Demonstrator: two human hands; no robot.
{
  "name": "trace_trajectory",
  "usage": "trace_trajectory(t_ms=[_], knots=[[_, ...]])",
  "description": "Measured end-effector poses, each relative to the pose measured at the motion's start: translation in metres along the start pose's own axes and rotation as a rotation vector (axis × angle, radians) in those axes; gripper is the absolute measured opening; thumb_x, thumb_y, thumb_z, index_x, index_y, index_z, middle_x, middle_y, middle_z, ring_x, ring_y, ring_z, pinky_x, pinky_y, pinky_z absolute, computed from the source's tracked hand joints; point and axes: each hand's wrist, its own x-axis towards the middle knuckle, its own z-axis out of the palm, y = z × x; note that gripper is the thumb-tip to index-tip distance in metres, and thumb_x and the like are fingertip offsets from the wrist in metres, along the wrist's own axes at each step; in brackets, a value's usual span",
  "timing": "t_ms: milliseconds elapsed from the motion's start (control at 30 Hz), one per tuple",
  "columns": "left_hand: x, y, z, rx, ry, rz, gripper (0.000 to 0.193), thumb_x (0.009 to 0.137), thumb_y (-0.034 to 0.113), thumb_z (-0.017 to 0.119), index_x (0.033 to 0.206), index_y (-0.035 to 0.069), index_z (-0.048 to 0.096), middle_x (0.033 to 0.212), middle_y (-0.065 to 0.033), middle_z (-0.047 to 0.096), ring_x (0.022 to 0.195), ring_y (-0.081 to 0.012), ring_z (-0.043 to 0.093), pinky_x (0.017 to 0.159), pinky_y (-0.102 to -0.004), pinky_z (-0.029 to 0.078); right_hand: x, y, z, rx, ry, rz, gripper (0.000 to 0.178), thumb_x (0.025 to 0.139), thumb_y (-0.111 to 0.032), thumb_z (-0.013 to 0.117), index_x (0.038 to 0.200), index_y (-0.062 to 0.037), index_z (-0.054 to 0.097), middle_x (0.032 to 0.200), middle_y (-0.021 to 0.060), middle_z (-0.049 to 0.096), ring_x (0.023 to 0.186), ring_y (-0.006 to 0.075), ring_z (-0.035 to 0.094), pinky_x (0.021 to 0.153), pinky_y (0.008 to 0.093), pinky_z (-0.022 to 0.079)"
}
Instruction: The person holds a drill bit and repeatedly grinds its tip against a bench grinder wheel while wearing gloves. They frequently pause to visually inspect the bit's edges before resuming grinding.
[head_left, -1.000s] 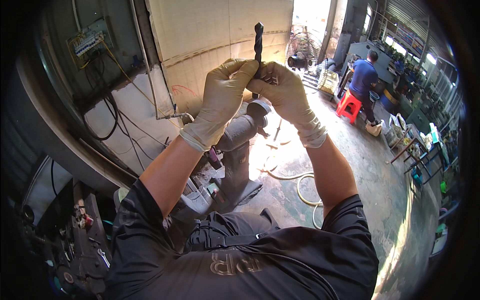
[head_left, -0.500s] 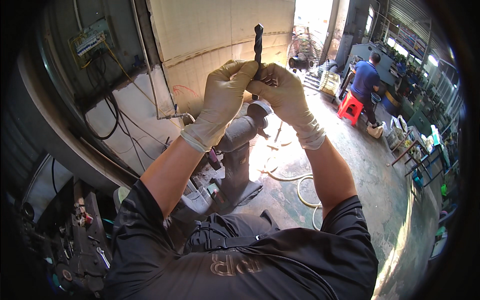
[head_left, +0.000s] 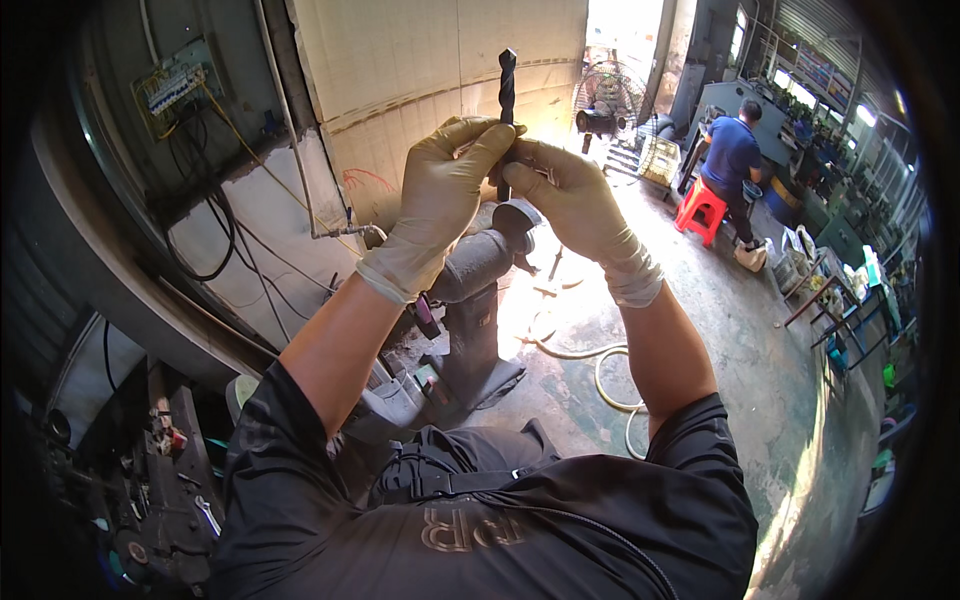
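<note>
A dark twist drill bit stands upright in front of me, its pointed tip up. My left hand, in a pale glove, pinches it between thumb and fingers around the middle. From the other side my gloved right hand closes its thumb and fingertips about the lower part of the bit. The fingers hide part of the shank. Just below the hands is a grey bench grinder on a pedestal, its round wheel beneath the bit.
At left, a workbench carries tools, among them a wrench. Cables hang from an electrical box. A hose curls on the floor. Toward the right a person sits on a red stool; a fan stands behind.
The drill bit has shifted slightly left with my left hand. My right hand has turned a little and its fingers have changed their grip low on the bit.
</note>
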Motion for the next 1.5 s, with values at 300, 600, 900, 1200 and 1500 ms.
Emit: trace_trajectory(t_ms=[300,600,900,1200,1500], knots=[[-0.005,0.005,0.003,0.015,0.009,-0.028,0.018,0.092,0.015,0.067,0.100,-0.001,0.072,0.086,-0.0034,0.067,0.073,-0.0100,0.063,0.061,-0.0232,0.055,0.000,-0.002,-0.001,-0.013,-0.009,0.040,0.032,0.093,-0.014,0.060,0.119,0.0051,0.062,0.105,0.0114,0.070,0.099,0.0150,0.064,0.088,0.0277,0.050],[-0.004,0.005,0.001,0.004,0.012,-0.029,0.018,0.093,0.015,0.067,0.100,-0.001,0.072,0.086,-0.0029,0.066,0.075,-0.0101,0.063,0.061,-0.0236,0.056,0.001,-0.007,0.000,0.035,-0.033,0.080,0.033,0.095,-0.016,0.064,0.121,0.0040,0.061,0.103,0.0052,0.068,0.095,0.0101,0.062,0.086,0.0247,0.050],[-0.003,0.002,0.002,0.007,0.013,-0.020,0.018,0.092,0.015,0.067,0.100,-0.001,0.072,0.088,-0.0027,0.065,0.075,-0.0101,0.063,0.062,-0.0232,0.055,0.003,0.002,-0.001,0.069,-0.006,0.052,0.030,0.094,-0.011,0.060,0.119,0.0055,0.061,0.106,0.0112,0.069,0.099,0.0151,0.064,0.088,0.0277,0.050],[-0.002,0.001,0.004,-0.002,0.017,-0.027,0.018,0.092,0.014,0.067,0.099,-0.001,0.072,0.087,-0.0017,0.064,0.075,-0.0098,0.062,0.063,-0.0225,0.053,0.001,0.001,-0.002,0.073,-0.006,0.043,0.031,0.095,-0.013,0.060,0.120,0.0059,0.061,0.107,0.0114,0.069,0.099,0.0158,0.065,0.088,0.0282,0.051],[-0.001,-0.001,0.004,0.000,0.033,-0.007,0.017,0.092,0.014,0.068,0.099,-0.001,0.073,0.087,-0.0010,0.065,0.079,-0.0094,0.062,0.070,-0.0221,0.050,0.003,0.005,-0.003,0.069,-0.001,0.020,0.032,0.095,-0.013,0.060,0.120,0.0059,0.060,0.107,0.0109,0.069,0.099,0.0155,0.065,0.087,0.0276,0.051]])
